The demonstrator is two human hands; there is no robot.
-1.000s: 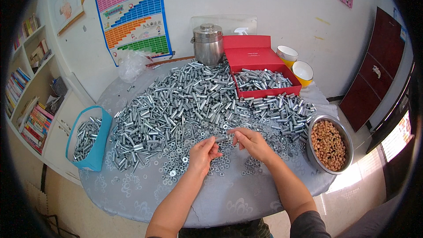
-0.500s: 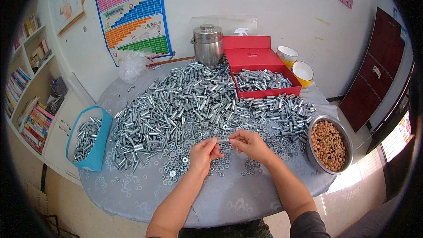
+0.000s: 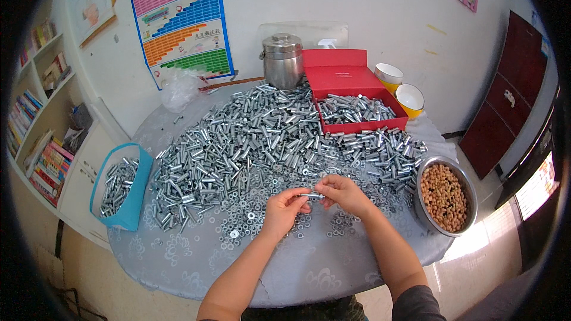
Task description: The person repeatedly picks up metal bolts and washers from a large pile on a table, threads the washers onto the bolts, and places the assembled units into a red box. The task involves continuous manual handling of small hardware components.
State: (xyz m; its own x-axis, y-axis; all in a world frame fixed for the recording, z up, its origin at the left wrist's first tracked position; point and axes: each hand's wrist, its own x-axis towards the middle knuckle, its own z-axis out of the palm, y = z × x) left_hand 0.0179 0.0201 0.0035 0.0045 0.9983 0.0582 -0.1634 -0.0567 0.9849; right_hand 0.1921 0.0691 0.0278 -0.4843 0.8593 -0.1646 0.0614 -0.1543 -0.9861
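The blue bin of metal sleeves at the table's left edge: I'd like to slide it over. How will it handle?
The blue bin is probably heavy, being part-filled with metal sleeves. It seems to overhang the table, so it may tip.

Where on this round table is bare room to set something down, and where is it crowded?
Bare cloth lies along the near table edge, left of the left hand and between both forearms. A smaller patch lies at the far left, near the plastic bag. The middle is crowded with bolts, with washers before them; red box and bowl fill the right.
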